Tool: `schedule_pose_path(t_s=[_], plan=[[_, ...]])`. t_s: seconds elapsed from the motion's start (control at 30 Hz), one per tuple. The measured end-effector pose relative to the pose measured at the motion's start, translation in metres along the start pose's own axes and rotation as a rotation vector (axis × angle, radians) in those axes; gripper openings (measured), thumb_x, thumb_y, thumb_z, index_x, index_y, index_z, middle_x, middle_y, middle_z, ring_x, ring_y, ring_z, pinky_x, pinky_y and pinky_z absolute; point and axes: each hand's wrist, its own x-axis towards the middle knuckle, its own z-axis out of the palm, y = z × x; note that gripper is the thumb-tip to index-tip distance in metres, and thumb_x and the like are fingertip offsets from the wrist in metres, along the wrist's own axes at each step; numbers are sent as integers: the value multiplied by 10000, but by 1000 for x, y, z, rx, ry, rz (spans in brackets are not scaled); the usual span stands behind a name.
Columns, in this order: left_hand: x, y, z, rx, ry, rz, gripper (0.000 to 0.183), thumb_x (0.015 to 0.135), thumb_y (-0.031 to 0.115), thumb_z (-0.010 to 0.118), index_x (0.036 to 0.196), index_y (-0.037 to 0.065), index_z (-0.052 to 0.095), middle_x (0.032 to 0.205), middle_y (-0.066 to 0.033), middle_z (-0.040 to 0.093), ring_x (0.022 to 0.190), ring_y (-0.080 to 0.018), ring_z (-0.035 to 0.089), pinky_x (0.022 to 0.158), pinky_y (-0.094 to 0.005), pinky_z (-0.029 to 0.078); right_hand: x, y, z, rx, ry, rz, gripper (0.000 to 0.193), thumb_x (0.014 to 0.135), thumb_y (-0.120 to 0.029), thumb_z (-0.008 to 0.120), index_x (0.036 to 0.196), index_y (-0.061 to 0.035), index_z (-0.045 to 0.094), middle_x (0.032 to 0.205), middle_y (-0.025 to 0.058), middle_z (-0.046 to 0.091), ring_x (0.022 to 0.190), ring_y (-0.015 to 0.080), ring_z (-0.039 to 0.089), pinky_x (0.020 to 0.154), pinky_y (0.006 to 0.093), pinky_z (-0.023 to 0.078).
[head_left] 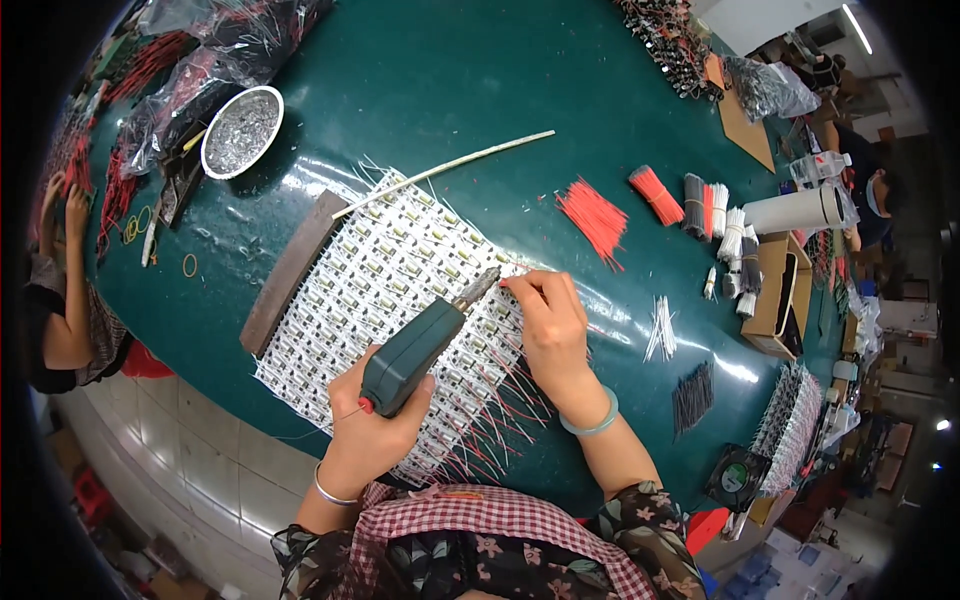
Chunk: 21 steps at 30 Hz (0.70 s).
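My left hand (380, 425) is wrapped round a dark green soldering gun (415, 350), whose metal tip points up and right over a panel of small white circuit boards (340, 310). At the panel's right edge, my right hand (553, 325) pinches a thin red wire (505, 283) close to the soldering gun's tip. Whether wire and tip touch, I cannot tell. Red and white wires (500, 415) stick out from the panel's near right edge. A dark bar (290, 275) lies along the panel's left side, and a thin pale stick (450, 165) crosses its far corner.
Loose red wires (594, 222), white wires (660, 330) and black wires (693, 398) lie to the right. Bundled wires (657, 195) and a cardboard box (775, 300) stand beyond. A small fan (738, 475) sits near right. A white-rimmed bowl (275, 105) is far left, near another person's hands (75, 205).
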Motion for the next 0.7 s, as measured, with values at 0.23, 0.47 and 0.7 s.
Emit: schedule_pose_path(t_s=[0.23, 0.47, 0.7], plan=[[1, -4, 0, 66, -22, 56, 132, 809, 41, 741, 895, -8, 653, 691, -69, 595, 564, -142, 542, 544, -290, 433, 1, 1, 2, 17, -2, -12, 329, 686, 95, 631, 1008, 34, 659, 946, 139, 599, 846, 296, 584, 702, 374, 518], [0, -3, 1, 86, -23, 46, 136, 814, 58, 741, 869, -5, 634, 674, -86, 575, 545, -170, 529, 534, -315, 430, 3, 0, 1, 19, 18, -4, 329, 650, 131, 627, 954, 18, 684, 901, 124, 610, 813, 281, 604, 694, 371, 514], [1, 0, 0, 166, -28, 88, 155, 809, 65, 750, 845, -5, 616, 661, -98, 569, 526, -179, 523, 524, -313, 422, 4, -1, -1, 23, -13, -5, 345, 641, 133, 621, 961, 26, 689, 911, 131, 612, 826, 284, 604, 709, 375, 516]])
